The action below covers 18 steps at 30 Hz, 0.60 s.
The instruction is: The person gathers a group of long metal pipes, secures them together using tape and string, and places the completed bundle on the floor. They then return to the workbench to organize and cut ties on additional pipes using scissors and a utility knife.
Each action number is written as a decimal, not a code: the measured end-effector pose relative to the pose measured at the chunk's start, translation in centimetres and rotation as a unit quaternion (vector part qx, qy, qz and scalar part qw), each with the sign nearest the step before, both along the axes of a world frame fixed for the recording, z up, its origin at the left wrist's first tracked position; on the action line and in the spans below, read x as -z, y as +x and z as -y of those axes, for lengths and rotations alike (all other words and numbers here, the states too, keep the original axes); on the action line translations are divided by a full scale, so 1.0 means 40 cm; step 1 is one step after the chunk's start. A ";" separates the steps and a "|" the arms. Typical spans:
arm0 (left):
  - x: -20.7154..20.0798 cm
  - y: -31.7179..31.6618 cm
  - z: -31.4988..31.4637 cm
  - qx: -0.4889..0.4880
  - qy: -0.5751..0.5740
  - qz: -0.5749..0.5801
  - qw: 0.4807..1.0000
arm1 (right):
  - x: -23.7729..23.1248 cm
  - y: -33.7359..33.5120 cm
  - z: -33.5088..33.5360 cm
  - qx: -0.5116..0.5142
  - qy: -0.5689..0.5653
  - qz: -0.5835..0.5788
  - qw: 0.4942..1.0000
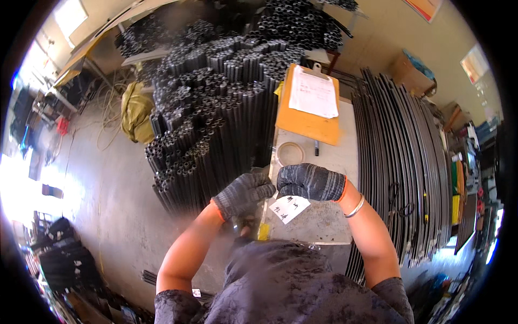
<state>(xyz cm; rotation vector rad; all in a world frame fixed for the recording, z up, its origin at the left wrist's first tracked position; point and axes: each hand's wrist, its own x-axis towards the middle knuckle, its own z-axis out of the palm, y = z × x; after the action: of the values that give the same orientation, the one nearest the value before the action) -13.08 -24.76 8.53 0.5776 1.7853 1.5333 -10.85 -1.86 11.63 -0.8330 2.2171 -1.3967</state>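
Grey knit gloves with orange cuffs cover both my hands, which meet fingertip to fingertip over the left edge of a narrow pale bench (pixel 329 227). My left hand (pixel 245 193) is closed in a pinch; what its fingers hold is hidden. Also closed, my right hand (pixel 310 182) pinches the upper edge of a small white paper label (pixel 290 209) with dark handwriting, which slants below the fingers. Just beyond the right hand lies a roll of tape (pixel 279 155). A black marker (pixel 317 148) rests past it, by an orange clipboard (pixel 307 128) bearing a written sheet (pixel 314 93).
Dense upright bundles of dark metal tubes (pixel 216 124) stand left of and beyond the bench. Long dark rods (pixel 410 162) lie along its right side. An olive sack (pixel 136 113) sits on the grey floor (pixel 121 200), and a cardboard box (pixel 407 75) stands at the far right.
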 end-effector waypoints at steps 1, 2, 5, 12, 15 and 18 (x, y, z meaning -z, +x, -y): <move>-0.016 -0.002 -0.010 0.020 -0.017 -0.021 0.999 | 0.025 0.010 -0.024 0.019 -0.004 -0.027 0.999; -0.036 0.000 -0.030 -0.012 -0.021 0.044 0.999 | 0.064 0.021 -0.054 0.038 -0.008 -0.054 0.998; -0.011 -0.021 -0.043 0.026 0.022 0.079 0.996 | 0.049 0.030 -0.048 0.055 0.002 -0.099 0.994; -0.055 -0.051 -0.012 -0.111 -0.038 -0.002 0.993 | 0.057 0.073 -0.110 0.252 -0.062 -0.138 0.956; -0.083 -0.037 0.016 -0.190 0.007 0.079 0.979 | 0.112 0.121 -0.140 0.355 -0.184 0.012 0.916; -0.119 -0.019 0.016 -0.256 0.030 0.129 0.958 | 0.103 0.164 -0.101 0.328 -0.350 0.174 0.860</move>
<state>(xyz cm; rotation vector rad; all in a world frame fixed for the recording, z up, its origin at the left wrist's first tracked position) -13.83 -25.42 13.30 -0.0772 1.7671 1.9072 -4.30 2.20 7.51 0.0699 1.7467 -2.5199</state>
